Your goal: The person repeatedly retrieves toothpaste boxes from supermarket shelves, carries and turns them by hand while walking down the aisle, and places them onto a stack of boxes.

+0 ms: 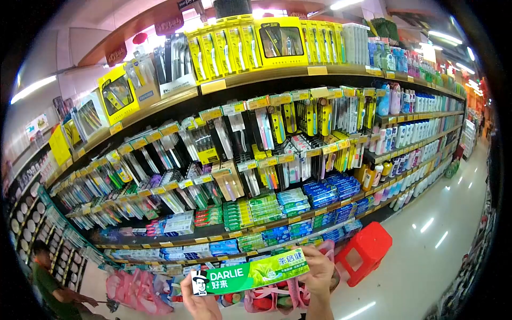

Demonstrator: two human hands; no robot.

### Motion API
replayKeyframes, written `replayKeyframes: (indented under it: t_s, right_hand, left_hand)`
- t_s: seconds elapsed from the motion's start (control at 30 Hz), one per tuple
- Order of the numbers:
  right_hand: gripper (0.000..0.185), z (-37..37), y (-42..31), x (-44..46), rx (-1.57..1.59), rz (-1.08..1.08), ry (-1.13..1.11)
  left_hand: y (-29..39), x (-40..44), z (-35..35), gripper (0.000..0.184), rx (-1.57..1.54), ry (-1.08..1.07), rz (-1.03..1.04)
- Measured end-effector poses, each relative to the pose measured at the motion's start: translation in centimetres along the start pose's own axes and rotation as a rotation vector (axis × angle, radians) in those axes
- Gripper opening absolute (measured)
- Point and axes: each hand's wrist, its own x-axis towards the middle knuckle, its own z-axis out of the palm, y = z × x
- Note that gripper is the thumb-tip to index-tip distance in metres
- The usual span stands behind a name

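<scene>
- Clearly, the left hand point(200, 305) is closed around the lower left end of a toothpaste box point(250, 276), its fingers against the carton with no gap to spare.
- The right hand point(320, 271) is clamped on the box's other end, fingers bent at the right edge; how the fingertips sit behind the carton cannot be told.
- The box is held between both hands at the bottom middle of the view, in front of the shelves, its long printed side facing the wearer and its right end tilted upward.
- On the green panel, large white letters read "DARLIE", with "好来" below; a black-and-white figure in a top hat fills the left end.
- Toward the right, on lighter green, stands "茶倍健" above green leaves; the smaller lines are too fine to read.
- Beyond it, green and yellow cartons point(252, 212) and blue cartons point(321, 194) lie stacked on a low shelf, their print too small to make out.
- Yellow toothbrush packs point(224, 49) line the top shelf, above a price tag point(214, 86) whose writing is illegible.
- A red stool point(368, 248) stands on the floor to the right, near pink bags point(140, 290) lower left.
</scene>
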Motion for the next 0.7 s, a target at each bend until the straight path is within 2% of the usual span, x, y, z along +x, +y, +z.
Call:
replayKeyframes:
  t_s: [0.07, 0.17, 0.27, 0.5, 0.7]
  right_hand:
    - [0.041, -0.5, 0.6, -0.6, 0.012, -0.012, -0.020]
    - [0.044, -0.3, 0.7, -0.7, 0.128, 0.029, 0.013]
    - [0.045, -0.7, 0.8, -0.5, -0.038, 0.004, 0.029]
    - [0.048, -0.8, 1.0, -0.3, 0.200, 0.058, 0.076]
    - [0.052, -1.1, 0.8, -0.1, 0.216, 0.163, 0.103]
  left_hand:
    - [0.8, 0.0, 0.4, 0.065, -0.268, -0.160, 0.163]
    - [0.8, -0.3, 0.6, 0.061, -0.281, -0.171, 0.138]
    - [0.5, -0.3, 0.9, 0.062, -0.255, -0.140, 0.169]
    - [0.0, -0.5, 0.5, 0.069, -0.219, -0.171, 0.189]
    - [-0.1, -0.7, 0.6, 0.072, -0.184, -0.167, 0.149]
